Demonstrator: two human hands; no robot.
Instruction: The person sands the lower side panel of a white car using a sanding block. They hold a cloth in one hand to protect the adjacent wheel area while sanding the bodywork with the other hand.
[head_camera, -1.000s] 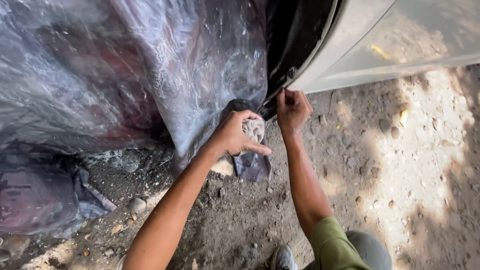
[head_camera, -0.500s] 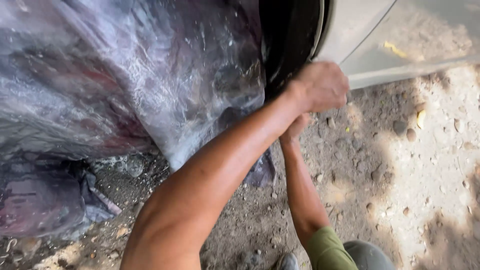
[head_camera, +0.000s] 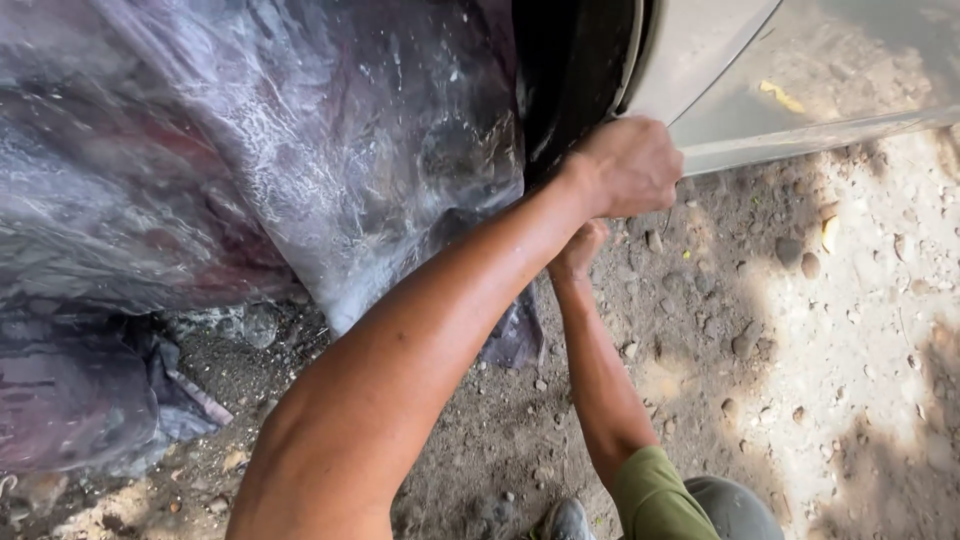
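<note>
Left hand (head_camera: 628, 165), seen from the head camera, is closed in a fist at the lower edge of the pale car body panel (head_camera: 700, 60), just beside the black wheel-arch lining (head_camera: 570, 70); what the fist grips cannot be made out. Its forearm runs diagonally from the bottom of the view up to that edge. Right hand (head_camera: 578, 250) sits directly beneath the left fist, mostly hidden by it, so whether it is open or closed cannot be told; an olive sleeve (head_camera: 655, 495) covers its upper arm. Clear plastic sheeting (head_camera: 250, 150), wrinkled and dusty, wraps the bulk to the left; what lies within shows only as dark and reddish patches. A dark cloth (head_camera: 515, 335) lies on the stony dirt ground (head_camera: 820, 350) below the hands. A grey shoe (head_camera: 565, 520) shows at the bottom.
</note>
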